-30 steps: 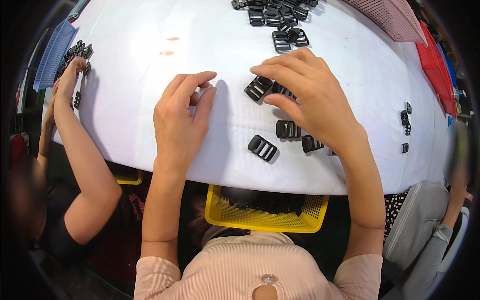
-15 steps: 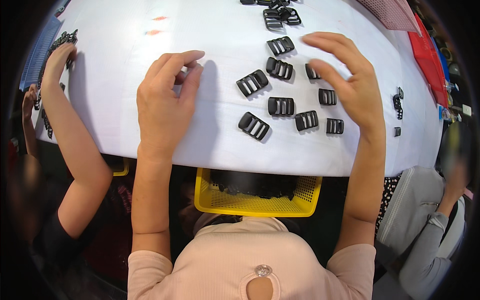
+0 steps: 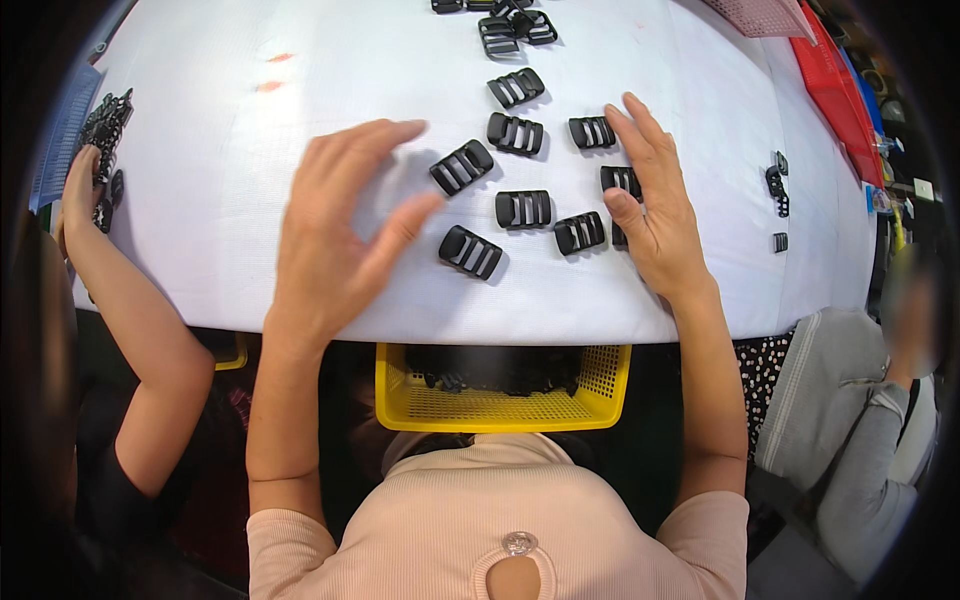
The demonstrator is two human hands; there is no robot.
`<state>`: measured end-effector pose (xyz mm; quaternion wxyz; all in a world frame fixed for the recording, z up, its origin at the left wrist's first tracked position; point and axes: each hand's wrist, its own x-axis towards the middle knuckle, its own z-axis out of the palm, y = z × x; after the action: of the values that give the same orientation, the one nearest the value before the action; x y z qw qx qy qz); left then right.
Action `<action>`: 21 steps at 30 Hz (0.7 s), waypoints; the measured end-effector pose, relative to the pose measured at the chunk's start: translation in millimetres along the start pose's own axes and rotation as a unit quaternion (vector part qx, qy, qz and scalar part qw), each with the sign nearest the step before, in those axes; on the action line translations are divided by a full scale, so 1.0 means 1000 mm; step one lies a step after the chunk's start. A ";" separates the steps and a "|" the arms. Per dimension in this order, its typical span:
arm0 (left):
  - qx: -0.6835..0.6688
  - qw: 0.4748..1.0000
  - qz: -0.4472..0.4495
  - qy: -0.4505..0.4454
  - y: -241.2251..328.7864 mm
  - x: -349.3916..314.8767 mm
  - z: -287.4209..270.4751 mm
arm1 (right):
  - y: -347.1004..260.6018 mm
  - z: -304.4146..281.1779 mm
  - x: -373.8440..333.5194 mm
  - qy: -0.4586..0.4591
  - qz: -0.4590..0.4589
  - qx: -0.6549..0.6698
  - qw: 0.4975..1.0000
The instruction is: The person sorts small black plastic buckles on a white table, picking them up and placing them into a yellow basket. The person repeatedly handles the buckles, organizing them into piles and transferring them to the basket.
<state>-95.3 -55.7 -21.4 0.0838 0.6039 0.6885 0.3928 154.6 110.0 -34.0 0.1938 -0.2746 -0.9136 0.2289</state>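
Several black plastic strap buckles, one of them a slotted buckle [image 3: 524,210], lie loosely on the white table [image 3: 380,290] between my two hands. My left hand [image 3: 345,215] hovers over the table with thumb and fingers spread and nothing between them; its fingertips come close to a tilted buckle [image 3: 462,167]. My right hand [image 3: 655,200] is open at the right side of the group, fingers pointing away from me. It partly covers a buckle [image 3: 620,182] and another one below that. Whether the right hand touches them I cannot tell.
A yellow perforated basket [image 3: 500,425] with black parts stands below the table's near edge. More buckles [image 3: 515,30] are heaped at the far side. On the left, a co-worker's arm [image 3: 130,280] reaches a black pile [image 3: 105,125]. Another person in grey [image 3: 860,400] sits at right.
My left hand has opened, its thumb and fingers moving apart. My right hand has moved down and left over the right-hand buckles. The whole view has shifted slightly.
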 end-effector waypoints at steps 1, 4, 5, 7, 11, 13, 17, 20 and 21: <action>0.000 1.000 0.009 -0.024 0.004 0.000 0.000 | -0.001 0.002 0.007 -0.010 -0.007 -0.011 1.000; 0.017 0.997 0.024 -0.074 0.015 -0.002 0.003 | -0.004 0.007 0.028 -0.039 -0.033 0.014 0.999; 0.034 0.996 0.021 -0.077 0.017 -0.005 0.007 | -0.005 0.011 0.034 -0.040 -0.042 0.018 0.998; 0.043 0.997 0.007 -0.066 0.017 -0.008 0.012 | -0.006 0.017 0.045 -0.034 -0.063 0.026 0.997; -0.015 0.999 -0.046 -0.020 0.012 -0.003 0.010 | -0.012 0.017 0.057 0.002 -0.081 0.067 0.994; 0.030 0.999 -0.041 -0.017 0.011 0.006 0.010 | -0.016 0.018 0.058 0.026 -0.095 0.072 0.993; 0.070 0.996 0.005 -0.048 0.013 0.015 0.015 | -0.042 0.016 0.053 0.091 -0.067 0.080 0.990; -0.001 0.996 -0.049 -0.069 0.021 0.018 0.014 | -0.062 0.017 0.038 0.091 -0.026 0.083 0.992; -0.043 0.991 -0.092 -0.084 0.029 0.017 0.015 | -0.069 0.016 0.030 0.067 0.001 0.103 0.992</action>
<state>-69.1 -34.6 -7.0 0.2025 0.5642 0.7146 0.3605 95.7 71.3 -4.3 0.2814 -0.2687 -0.8698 0.3035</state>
